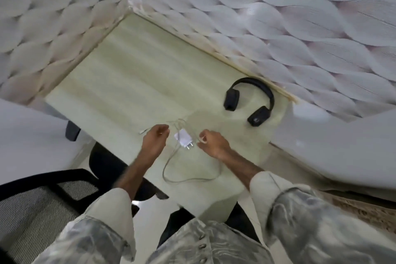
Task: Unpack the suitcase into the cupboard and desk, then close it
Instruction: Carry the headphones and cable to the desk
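Sleeves (102, 227): pale, marbled cloth on both arms, nearest the camera, reaching out over the counter edge.
Counter (132, 75): light wood-grain top set into a corner of leaf-patterned wall; the desk of the task.
Charger (183, 137): white plug block lying flat near the front of the counter, pins pointing toward the person, between the two hands.
Cable (171, 169): thin white lead running from the charger, looping down toward the front edge and back up; one end lies just left of the left hand.
Left hand (154, 140): curled beside the charger; its grip is loosely bent, and whether it pinches the cable cannot be told.
Right hand (212, 142): fingertips pinched together on what looks like a strand of cable, just right of the charger.
Headphones (249, 103): black, resting flat near the back wall, well apart from the hands.
Chair (42, 199): black mesh seat at the lower left, under the counter edge.
Suitcase: not in view.
Step in hand: likely tidying the charger lead on the counter.
Doing it well: gather the loop inward so nothing hangs over the front edge, and keep the plug flat.
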